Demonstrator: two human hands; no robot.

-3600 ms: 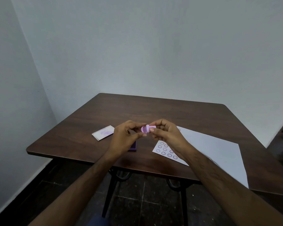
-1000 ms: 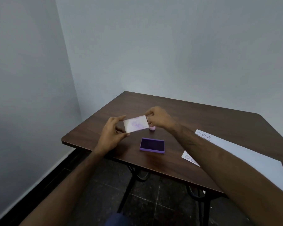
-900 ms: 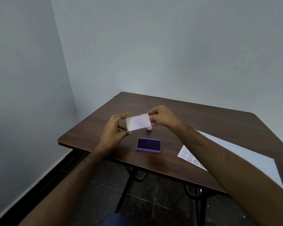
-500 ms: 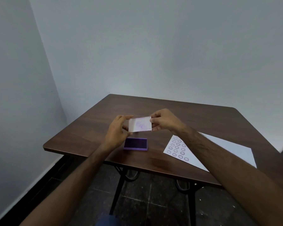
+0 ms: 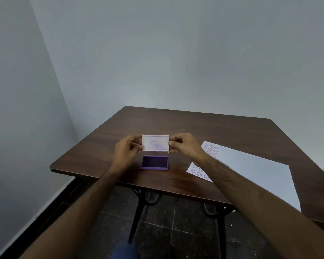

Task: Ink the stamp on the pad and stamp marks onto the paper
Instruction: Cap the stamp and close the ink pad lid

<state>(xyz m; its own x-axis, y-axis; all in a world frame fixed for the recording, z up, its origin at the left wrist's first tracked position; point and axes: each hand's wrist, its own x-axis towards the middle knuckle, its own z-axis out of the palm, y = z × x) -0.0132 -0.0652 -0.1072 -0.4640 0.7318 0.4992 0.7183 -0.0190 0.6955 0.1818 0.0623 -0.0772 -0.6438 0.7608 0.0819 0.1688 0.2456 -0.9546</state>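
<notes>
Both hands up over the surface [image 5: 232, 131], left hand [image 5: 126, 153] and right hand [image 5: 183, 145] each pinching one short end of the white lid [image 5: 155, 143], purple-smeared inside facing the camera, held level just above the ink pad [image 5: 154, 162]. Pad sits open near the front edge of the surface. Paper [image 5: 254, 171] lies to the right, rows of round purple marks [image 5: 210, 149] on its left end, partly hidden by the right forearm. Stamp not visible.

Bare forearms, no sleeves; blue clothing [image 5: 123, 252] below.
</notes>
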